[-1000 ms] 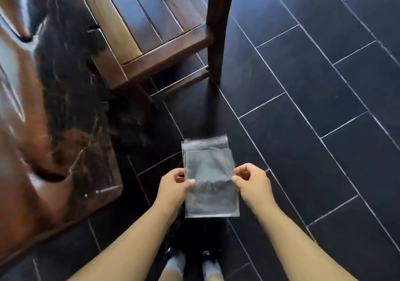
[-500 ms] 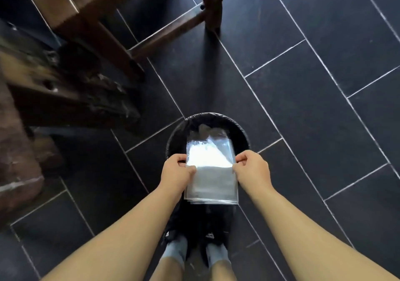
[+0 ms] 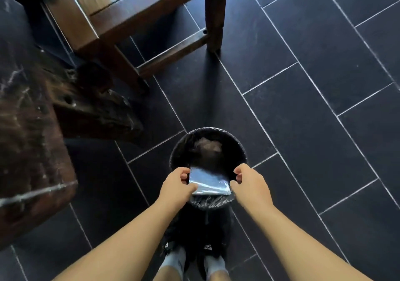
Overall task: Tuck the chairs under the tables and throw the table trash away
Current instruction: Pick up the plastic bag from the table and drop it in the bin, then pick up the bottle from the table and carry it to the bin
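Head view: the plastic bag (image 3: 208,183), upright before, has been tipped flat into the mouth of the bin (image 3: 207,130); it is pinched by the left hand (image 3: 176,186); whether it is gripped by the right hand (image 3: 252,183) cannot be told; release seems due.

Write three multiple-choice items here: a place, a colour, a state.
1. Where is the clear plastic bag? A) flat on the floor B) over the mouth of the bin C) on a shelf
2. What colour is the bin liner? A) white B) blue C) black
3. What is the left hand doing? A) pinching the bag's edge B) hanging empty C) pressing the bin rim
1 B, it tilts above the open bin; 2 C, black film wraps the rim; 3 A, thumb on the bag's edge.
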### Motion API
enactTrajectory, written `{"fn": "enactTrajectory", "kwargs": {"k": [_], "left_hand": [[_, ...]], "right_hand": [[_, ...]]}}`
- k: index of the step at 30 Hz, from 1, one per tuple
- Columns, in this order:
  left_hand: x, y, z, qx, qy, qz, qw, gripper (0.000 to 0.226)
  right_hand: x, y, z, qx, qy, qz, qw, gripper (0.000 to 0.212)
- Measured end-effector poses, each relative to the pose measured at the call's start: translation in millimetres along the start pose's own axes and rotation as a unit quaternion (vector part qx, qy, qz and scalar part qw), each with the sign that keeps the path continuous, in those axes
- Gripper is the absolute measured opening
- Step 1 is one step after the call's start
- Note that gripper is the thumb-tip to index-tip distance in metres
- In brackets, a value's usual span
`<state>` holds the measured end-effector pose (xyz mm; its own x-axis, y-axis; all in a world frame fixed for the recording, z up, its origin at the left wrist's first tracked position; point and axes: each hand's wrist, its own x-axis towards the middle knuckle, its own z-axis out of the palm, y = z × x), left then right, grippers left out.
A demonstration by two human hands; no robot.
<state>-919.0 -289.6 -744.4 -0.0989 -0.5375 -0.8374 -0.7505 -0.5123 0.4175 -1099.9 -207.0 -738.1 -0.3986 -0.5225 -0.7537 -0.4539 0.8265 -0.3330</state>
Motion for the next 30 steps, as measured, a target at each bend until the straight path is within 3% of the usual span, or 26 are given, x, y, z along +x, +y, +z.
{"fn": "enactTrajectory", "kwargs": {"k": [9,16,21,30], "left_hand": [[-99,82,-69,0.065,-0.001,0.090,0.994,0.048],[-219,187,-145,0.112,0.061,0.186,0.974,0.051],[-323,248,-201,0.196,0.079,0.263,0.942,0.060],[-444,266,-239,0.273,0.127,0.298,0.906,0.062]], "right_hand": [[-80,-77,-111,-0.078,-0.028,-0.093,0.992,0.037],[-188,-167,-232,-0.125,0.037,-0.179,0.975,0.033],[-276,-217,-308,-0.164,0.074,-0.216,0.960,0.036],[-390,-237,-348,-0.180,0.103,-0.236,0.949,0.047]]}}
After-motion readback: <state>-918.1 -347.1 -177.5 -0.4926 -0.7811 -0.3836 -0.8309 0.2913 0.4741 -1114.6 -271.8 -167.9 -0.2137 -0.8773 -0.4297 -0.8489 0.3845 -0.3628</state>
